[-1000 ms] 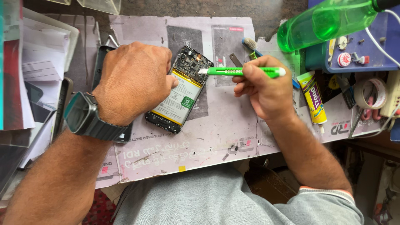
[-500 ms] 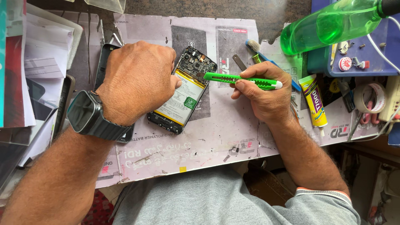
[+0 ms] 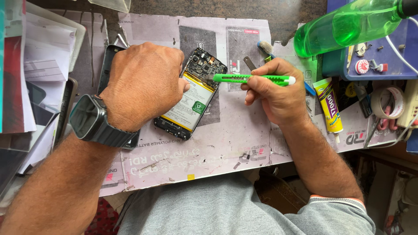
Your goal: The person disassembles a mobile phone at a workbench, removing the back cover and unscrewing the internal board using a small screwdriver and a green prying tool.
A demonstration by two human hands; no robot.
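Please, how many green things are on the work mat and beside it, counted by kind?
Green knife, in the right hand: 1
Green bottle, lying at the top right: 1
Total: 2

Landmark: the opened phone on the printed mat. On its white battery sits a small green square label. Right of the phone lies a yellow glue tube with blue and red print. Farther right, above the tube, a round red-and-white sticker sits on a blue box.
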